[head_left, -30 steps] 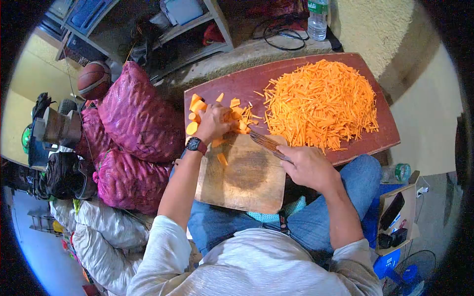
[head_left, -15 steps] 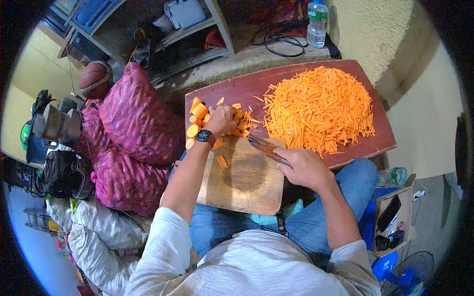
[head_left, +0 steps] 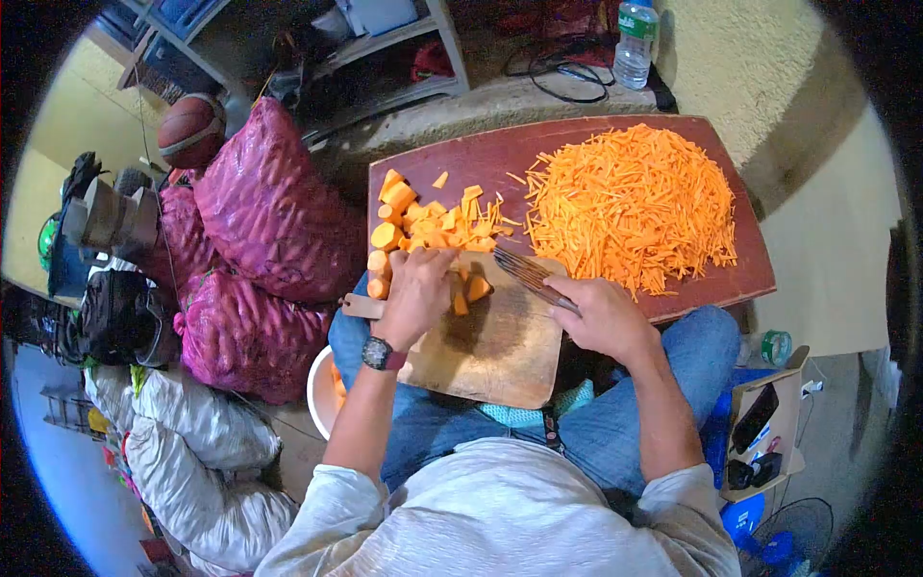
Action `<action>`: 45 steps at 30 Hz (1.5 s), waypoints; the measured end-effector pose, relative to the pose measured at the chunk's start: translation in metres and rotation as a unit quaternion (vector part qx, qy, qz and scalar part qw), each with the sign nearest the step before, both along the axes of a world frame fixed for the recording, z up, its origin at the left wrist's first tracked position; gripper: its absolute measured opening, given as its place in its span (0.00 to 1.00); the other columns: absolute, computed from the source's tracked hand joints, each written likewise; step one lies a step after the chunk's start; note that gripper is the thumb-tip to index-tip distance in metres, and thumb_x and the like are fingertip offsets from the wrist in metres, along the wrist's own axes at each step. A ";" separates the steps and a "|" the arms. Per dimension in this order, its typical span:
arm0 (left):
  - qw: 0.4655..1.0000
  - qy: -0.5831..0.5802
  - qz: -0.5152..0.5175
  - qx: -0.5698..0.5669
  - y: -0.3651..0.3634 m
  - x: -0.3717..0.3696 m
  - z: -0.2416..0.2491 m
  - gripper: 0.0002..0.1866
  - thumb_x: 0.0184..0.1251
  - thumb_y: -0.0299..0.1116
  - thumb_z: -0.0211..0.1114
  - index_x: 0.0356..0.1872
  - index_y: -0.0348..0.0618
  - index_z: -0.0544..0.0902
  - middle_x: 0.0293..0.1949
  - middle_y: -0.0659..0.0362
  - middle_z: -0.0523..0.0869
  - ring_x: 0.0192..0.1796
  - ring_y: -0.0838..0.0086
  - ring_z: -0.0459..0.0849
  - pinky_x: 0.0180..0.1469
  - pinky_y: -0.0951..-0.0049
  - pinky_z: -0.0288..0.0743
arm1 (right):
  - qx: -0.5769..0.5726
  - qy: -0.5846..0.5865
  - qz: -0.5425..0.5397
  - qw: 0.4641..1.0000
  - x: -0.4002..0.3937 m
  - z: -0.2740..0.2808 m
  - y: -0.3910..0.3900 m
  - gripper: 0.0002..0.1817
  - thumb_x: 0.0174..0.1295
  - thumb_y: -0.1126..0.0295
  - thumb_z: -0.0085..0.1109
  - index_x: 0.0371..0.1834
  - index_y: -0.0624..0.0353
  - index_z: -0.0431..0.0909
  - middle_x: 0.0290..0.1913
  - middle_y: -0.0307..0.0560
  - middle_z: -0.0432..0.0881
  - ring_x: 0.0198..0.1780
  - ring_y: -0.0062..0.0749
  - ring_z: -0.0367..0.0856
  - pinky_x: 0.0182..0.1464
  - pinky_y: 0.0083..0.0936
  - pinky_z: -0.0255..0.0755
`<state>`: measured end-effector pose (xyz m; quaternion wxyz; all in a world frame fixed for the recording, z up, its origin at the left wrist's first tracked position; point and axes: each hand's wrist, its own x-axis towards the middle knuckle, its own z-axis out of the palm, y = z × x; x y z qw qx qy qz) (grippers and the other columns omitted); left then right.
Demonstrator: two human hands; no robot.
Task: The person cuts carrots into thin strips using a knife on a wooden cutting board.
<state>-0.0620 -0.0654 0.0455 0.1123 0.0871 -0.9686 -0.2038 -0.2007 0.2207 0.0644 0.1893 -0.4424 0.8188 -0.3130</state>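
My left hand (head_left: 420, 287) is over the upper left of the wooden cutting board (head_left: 500, 370), its fingers curled down around orange root vegetable pieces (head_left: 476, 287). Some of those pieces show beside the fingertips; whatever lies under the palm is hidden. In my right hand (head_left: 606, 317) is a knife (head_left: 527, 277), its dark blade slanting up and left over the board's upper right corner. Cut chunks (head_left: 437, 223) and rounds lie on the red-brown table just beyond the board. A large heap of thin orange strips (head_left: 630, 207) is piled on the table's right side.
Full pink mesh sacks (head_left: 274, 207) and white sacks (head_left: 192, 447) stand to the left, with a basketball (head_left: 190, 130) behind. A white bowl (head_left: 322, 392) with orange pieces is by my left knee. Behind the table stands a water bottle (head_left: 635, 46); a cardboard box (head_left: 769, 433) is at right.
My left hand has come back from the chunks on the table to the board, with orange pieces now at its fingers. My right hand keeps the knife in nearly the same place.
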 end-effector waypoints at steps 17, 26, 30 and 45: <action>0.996 0.089 -0.017 0.023 0.018 0.019 -0.027 0.18 0.59 0.30 0.79 0.52 0.42 0.93 0.51 0.52 0.90 0.57 0.53 0.84 0.63 0.51 0.71 | -0.098 -0.091 -0.020 0.991 0.011 0.010 -0.008 0.20 0.76 0.65 0.63 0.67 0.61 0.83 0.44 0.67 0.90 0.47 0.61 0.93 0.51 0.48 0.83; 0.990 0.077 -0.109 0.055 0.025 0.022 -0.049 0.13 0.61 0.24 0.71 0.46 0.41 0.92 0.48 0.53 0.85 0.58 0.53 0.81 0.65 0.52 0.71 | -0.030 -0.182 -0.009 0.983 0.042 0.011 -0.012 0.19 0.81 0.66 0.59 0.67 0.65 0.82 0.34 0.64 0.86 0.35 0.47 0.90 0.42 0.42 0.80; 0.991 0.092 -0.073 0.067 0.045 0.037 -0.043 0.13 0.60 0.22 0.70 0.46 0.40 0.92 0.48 0.53 0.85 0.57 0.54 0.81 0.63 0.53 0.72 | -0.033 -0.171 0.010 0.985 0.052 0.015 0.002 0.19 0.79 0.69 0.60 0.68 0.68 0.81 0.34 0.47 0.86 0.33 0.26 0.82 0.38 0.32 0.77; 0.990 0.086 -0.109 0.015 0.044 0.038 -0.043 0.18 0.51 0.23 0.72 0.47 0.37 0.89 0.53 0.52 0.84 0.60 0.52 0.79 0.65 0.51 0.71 | 0.057 -0.140 -0.053 0.987 0.110 0.036 0.007 0.21 0.80 0.70 0.58 0.72 0.65 0.76 0.54 0.69 0.88 0.56 0.70 0.88 0.55 0.49 0.83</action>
